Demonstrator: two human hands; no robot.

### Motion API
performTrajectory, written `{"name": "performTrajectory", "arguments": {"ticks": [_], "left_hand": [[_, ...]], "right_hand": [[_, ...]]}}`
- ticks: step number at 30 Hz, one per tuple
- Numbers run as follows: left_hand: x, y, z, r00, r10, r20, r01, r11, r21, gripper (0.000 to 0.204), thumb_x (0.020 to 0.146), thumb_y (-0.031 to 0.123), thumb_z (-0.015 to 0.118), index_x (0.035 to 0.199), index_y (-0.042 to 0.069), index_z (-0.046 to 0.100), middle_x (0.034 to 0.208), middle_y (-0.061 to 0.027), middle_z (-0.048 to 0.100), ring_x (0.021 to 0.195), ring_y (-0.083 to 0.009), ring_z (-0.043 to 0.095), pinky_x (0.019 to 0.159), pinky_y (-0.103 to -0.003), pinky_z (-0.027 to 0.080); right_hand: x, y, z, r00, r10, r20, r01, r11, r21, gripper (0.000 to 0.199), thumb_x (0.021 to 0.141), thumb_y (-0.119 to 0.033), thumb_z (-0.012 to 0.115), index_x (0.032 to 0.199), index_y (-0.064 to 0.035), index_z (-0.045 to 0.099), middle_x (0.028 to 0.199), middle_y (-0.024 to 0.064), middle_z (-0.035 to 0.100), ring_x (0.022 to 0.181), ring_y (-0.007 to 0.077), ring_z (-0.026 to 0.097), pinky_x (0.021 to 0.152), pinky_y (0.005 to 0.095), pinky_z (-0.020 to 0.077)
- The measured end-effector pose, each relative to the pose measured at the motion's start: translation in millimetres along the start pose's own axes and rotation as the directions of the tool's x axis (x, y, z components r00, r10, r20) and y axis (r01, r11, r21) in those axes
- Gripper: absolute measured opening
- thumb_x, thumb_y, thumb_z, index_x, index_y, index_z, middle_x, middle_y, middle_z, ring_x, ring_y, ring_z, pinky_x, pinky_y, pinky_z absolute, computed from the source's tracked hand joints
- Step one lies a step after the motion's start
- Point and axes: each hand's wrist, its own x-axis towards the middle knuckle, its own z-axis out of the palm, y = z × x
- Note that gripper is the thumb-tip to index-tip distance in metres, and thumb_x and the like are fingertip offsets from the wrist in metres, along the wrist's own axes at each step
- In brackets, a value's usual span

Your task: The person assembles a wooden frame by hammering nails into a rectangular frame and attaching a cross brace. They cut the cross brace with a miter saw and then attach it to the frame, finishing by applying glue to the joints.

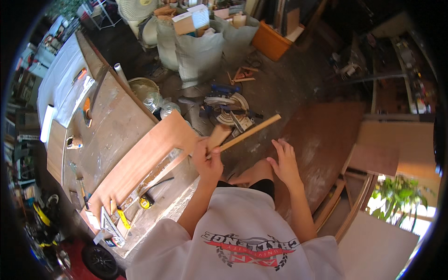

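Down low I see a white shirt with a red and black print [249, 249]. My left hand [207, 161] is shut tight around one end of a thin wooden stick [249, 133]. The stick points up and to the right, out over the floor. My right hand [284, 163] is open, with the fingers spread apart, and it holds nothing. It hovers near a big round brown board [326, 144]. I cannot tell if it touches the board.

Just left of my left hand lies a long reddish plywood board [144, 161] on the dusty workbench [112, 126]. A yellow tape measure [146, 201] sits on the bench near the board's low edge.

Farther off, a miter saw [228, 109] stands on the floor. Past it are grey sacks [198, 49] full of scraps, an orange bin [270, 43] and a white fan [136, 8].
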Motion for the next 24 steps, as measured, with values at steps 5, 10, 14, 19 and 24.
{"name": "performTrajectory", "arguments": {"ticks": [5, 10, 14, 19, 24], "left_hand": [[43.6, -33.7, 24.8, 0.925, -0.032, -0.379, 0.02, 0.999, -0.036, 0.052, 0.103, 0.052, 0.053, 0.101, 0.001, 0.063, 0.084, -0.006, 0.062, 0.074, -0.0132, 0.058, 0.064, -0.029, 0.046], [50.2, -56.5, 88.4, 0.89, 0.283, -0.356, -0.171, 0.934, 0.315, 0.028, 0.078, 0.022, 0.079, 0.09, 0.001, 0.065, 0.076, -0.0089, 0.061, 0.066, -0.0228, 0.058, 0.061, -0.032, 0.045], [44.7, -79.7, 210.9, 0.881, 0.362, -0.306, -0.113, 0.787, 0.606, 0.028, 0.073, 0.016, 0.079, 0.095, 0.004, 0.068, 0.075, -0.0076, 0.064, 0.062, -0.0234, 0.061, 0.058, -0.035, 0.049], [19.6, -91.7, 340.5, 0.983, -0.028, -0.18, 0.154, 0.653, 0.741, 0.032, 0.08, 0.028, 0.077, 0.105, 0.009, 0.07, 0.087, -0.0047, 0.065, 0.071, -0.0245, 0.06, 0.061, -0.035, 0.048], [-17.6, -140.7, 406.9, 0.91, -0.171, -0.377, 0.407, 0.53, 0.744, 0.037, 0.084, 0.038, 0.072, 0.11, 0.011, 0.068, 0.082, -0.0039, 0.06, 0.071, -0.0253, 0.055, 0.061, -0.038, 0.045]], "right_hand": [[129.2, 43.6, 43.2, 0.885, -0.442, 0.144, 0.464, 0.855, -0.23, 0.065, 0.084, -0.02, 0.076, 0.143, -0.0117, 0.049, 0.15, 0.0166, 0.044, 0.142, 0.0362, 0.039, 0.118, 0.0544, 0.0296], [244.9, 109.1, 110.7, 0.682, -0.72, 0.128, 0.709, 0.693, 0.127, 0.051, 0.085, -0.016, 0.074, 0.129, -0.007, 0.051, 0.143, 0.0153, 0.048, 0.136, 0.0355, 0.045, 0.113, 0.0545, 0.0366], [324.6, 187.7, 160.2, 0.387, -0.664, 0.64, 0.548, 0.724, 0.419, 0.03, 0.093, -0.022, 0.067, 0.115, -0.0061, 0.056, 0.115, 0.016, 0.062, 0.112, 0.0375, 0.061, 0.095, 0.0506, 0.0492], [406.4, 309.4, 174.6, -0.123, -0.432, 0.893, 0.707, 0.594, 0.385, 0.027, 0.095, -0.029, 0.062, 0.106, -0.0042, 0.063, 0.1, 0.0201, 0.07, 0.093, 0.0412, 0.068, 0.079, 0.054, 0.0543], [521.2, 353.5, 185.9, 0.112, -0.305, 0.946, 0.639, 0.751, 0.166, 0.025, 0.099, -0.026, 0.058, 0.111, -0.0053, 0.065, 0.099, 0.023, 0.071, 0.1, 0.0439, 0.067, 0.081, 0.0502, 0.0535]]}}
